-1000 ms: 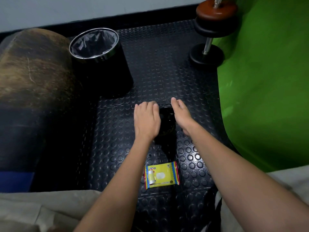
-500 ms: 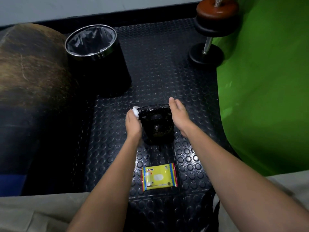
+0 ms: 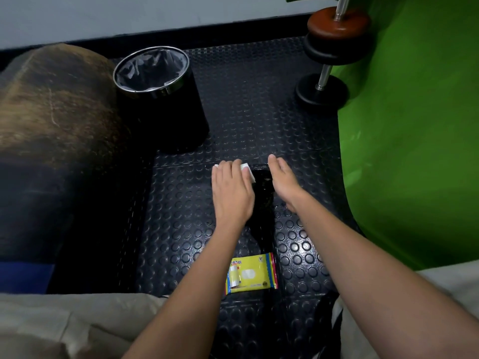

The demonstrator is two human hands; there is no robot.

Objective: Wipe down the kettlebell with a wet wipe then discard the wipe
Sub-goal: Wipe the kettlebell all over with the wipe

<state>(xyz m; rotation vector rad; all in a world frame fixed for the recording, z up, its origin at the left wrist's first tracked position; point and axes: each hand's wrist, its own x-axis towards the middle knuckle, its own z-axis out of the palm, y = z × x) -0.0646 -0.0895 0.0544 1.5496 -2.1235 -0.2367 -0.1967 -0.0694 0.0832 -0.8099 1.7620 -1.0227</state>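
A black kettlebell [image 3: 263, 193] stands on the studded black floor mat, mostly hidden between my two hands. My left hand [image 3: 232, 193] lies flat over its top and left side, pressing a white wet wipe [image 3: 248, 171] against it; a corner of the wipe sticks out past my fingers. My right hand [image 3: 283, 181] rests with straight fingers against the kettlebell's right side. A yellow wet-wipe pack [image 3: 251, 274] lies on the mat just in front of the kettlebell, between my forearms.
A black waste bin [image 3: 166, 120] with a chrome rim and grey liner stands to the back left. A dumbbell [image 3: 324, 76] stands on end at the back right, against a green backdrop [image 3: 414, 125]. A big brown rounded object [image 3: 51, 112] fills the left.
My left hand has slid with the wipe from the kettlebell's left side up over its top. My right hand has stayed against the right side.
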